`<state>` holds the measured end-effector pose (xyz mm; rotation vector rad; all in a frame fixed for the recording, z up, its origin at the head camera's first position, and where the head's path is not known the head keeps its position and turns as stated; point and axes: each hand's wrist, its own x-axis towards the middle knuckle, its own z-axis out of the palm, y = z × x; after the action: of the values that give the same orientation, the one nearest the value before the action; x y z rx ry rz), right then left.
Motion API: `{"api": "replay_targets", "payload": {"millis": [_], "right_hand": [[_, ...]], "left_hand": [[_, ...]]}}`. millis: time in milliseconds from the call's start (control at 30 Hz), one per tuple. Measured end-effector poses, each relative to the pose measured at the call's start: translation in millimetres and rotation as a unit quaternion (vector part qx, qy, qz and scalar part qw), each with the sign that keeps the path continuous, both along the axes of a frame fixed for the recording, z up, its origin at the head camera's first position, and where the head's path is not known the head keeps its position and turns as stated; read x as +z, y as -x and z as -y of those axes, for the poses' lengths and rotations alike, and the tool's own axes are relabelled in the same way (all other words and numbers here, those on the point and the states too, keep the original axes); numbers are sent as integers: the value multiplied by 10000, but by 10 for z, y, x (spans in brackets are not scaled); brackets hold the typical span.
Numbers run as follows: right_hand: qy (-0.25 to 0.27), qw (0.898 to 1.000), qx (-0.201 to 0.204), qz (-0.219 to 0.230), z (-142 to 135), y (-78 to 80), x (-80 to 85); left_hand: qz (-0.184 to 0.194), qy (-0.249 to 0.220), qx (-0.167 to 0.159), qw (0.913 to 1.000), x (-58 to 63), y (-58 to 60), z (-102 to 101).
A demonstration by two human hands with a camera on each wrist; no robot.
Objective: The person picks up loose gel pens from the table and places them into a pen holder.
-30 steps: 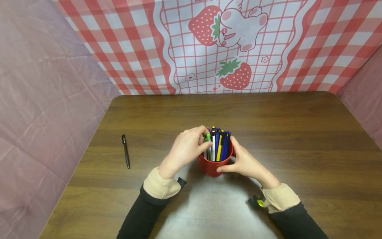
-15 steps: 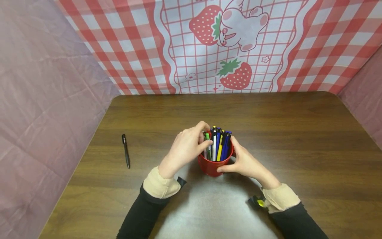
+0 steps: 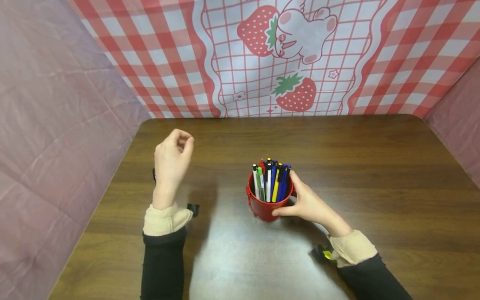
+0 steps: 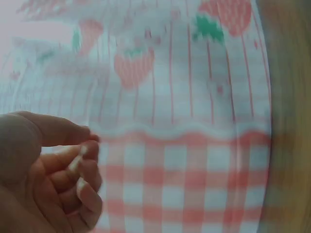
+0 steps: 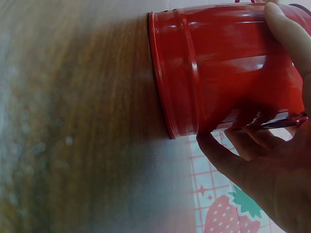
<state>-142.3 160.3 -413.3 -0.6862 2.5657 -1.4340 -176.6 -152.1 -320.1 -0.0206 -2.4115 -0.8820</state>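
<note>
A small red metal bucket (image 3: pixel 264 210) stands upright on the table, packed with several pens (image 3: pixel 277 183) in white, green, yellow, blue and black. A red one (image 3: pixel 261 165) is among them at the back. My right hand (image 3: pixel 309 204) grips the bucket's right side, thumb across the front; in the right wrist view its fingers (image 5: pixel 221 158) curl round the wall near the base. Raised over the left of the table is my left hand (image 3: pixel 172 160), fingers curled and thumb tip meeting the index fingertip, nothing between them. Behind it, one black pen (image 3: pixel 154 175) is mostly hidden.
The wooden table (image 3: pixel 337 154) ends at the back against a red-and-white strawberry cloth (image 3: pixel 296 96). Pinkish cloth (image 3: pixel 56 125) hangs at the left side and again at the right. Black strap ends (image 3: pixel 193 209) stick out from the beige cuffs.
My left hand has let go of the pens in the bucket and swung left and back, now covering most of the black pen. The right hand has stayed on the bucket.
</note>
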Motion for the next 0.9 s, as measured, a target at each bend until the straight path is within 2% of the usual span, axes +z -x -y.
{"api": "replay_targets", "payload": {"millis": [100,167,333,500,767,900], "right_hand": [[22,10000,-8,21,0,-2,3],[35,10000,-13,27,1,-3,4],[-17,10000,-17,10,3,-3,-2],[-59,10000,-29,28,1,-1,-4],[43,9999,-29,149,6,-8,21],[67,9998,-32,168,3,-6,17]], "left_hand": [[214,218,603,9977,-56,45,197],[484,279,929,9941,-120,79,322],[1407,438,1450,9784,-301,125,597],[2176,586,1554,9618,-435,128,765],[2856,841,1613,9409,-615,160,873],[3208,952,1578,9291,-667,184,883]]}}
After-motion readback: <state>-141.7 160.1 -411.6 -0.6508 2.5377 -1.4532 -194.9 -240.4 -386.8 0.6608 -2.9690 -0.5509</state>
